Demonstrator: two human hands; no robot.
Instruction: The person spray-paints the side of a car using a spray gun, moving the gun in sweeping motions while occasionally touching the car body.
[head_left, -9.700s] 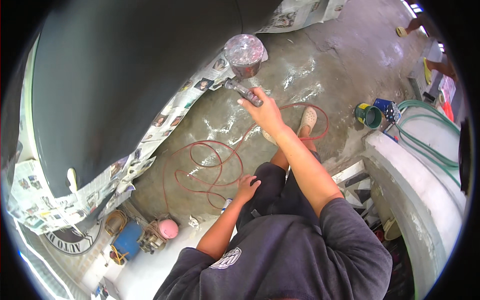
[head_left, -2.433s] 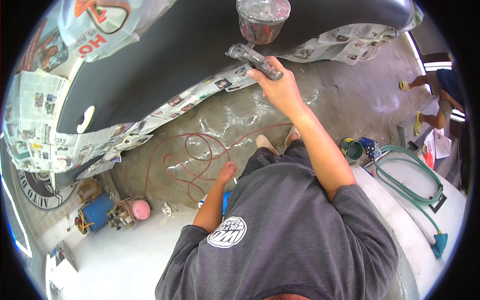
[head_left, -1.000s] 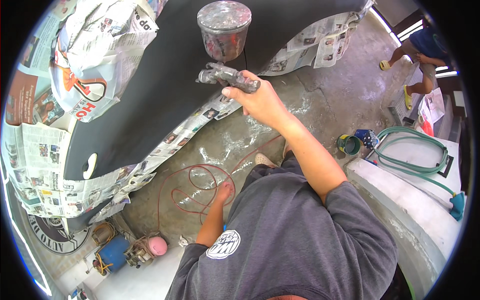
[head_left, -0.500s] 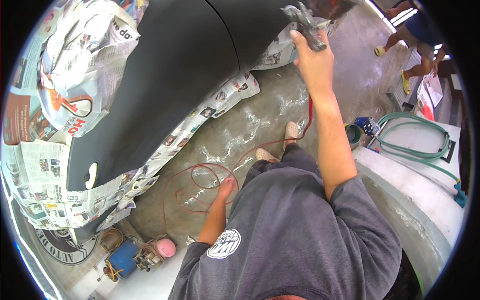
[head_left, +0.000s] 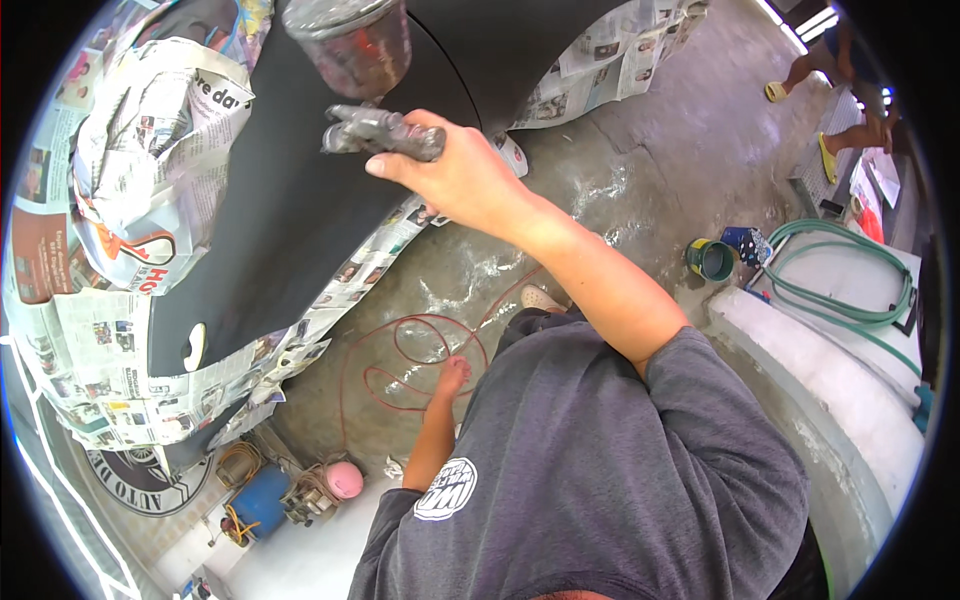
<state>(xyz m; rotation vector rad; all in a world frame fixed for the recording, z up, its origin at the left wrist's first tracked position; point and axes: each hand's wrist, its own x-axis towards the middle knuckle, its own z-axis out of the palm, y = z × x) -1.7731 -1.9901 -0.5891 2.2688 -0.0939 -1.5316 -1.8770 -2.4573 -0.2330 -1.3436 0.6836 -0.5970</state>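
My right hand [head_left: 470, 180] is wrapped round the grey handle of a spray gun [head_left: 385, 135]. A paint-smeared cup [head_left: 355, 50] sits on top of the gun, close above the dark matte car panel [head_left: 290, 190]. My left hand [head_left: 455, 376] hangs low at my left side, its fingers curled in. Whether it holds anything is hidden; the thin red air hose [head_left: 400, 320] lies in loops on the floor behind it. Newspaper masking [head_left: 100, 350] covers the car around the panel.
A blue and pink air compressor [head_left: 265, 500] stands at the lower left. On the right are a dark green bucket [head_left: 708, 260], a coiled green hose [head_left: 840, 270] and a white ledge [head_left: 790, 340]. Another person's yellow slippers [head_left: 827, 158] show at the upper right.
My right hand has swung left with the spray gun, from beyond the panel's right side to over its middle. The gun's cup now shows. My left hand stays low.
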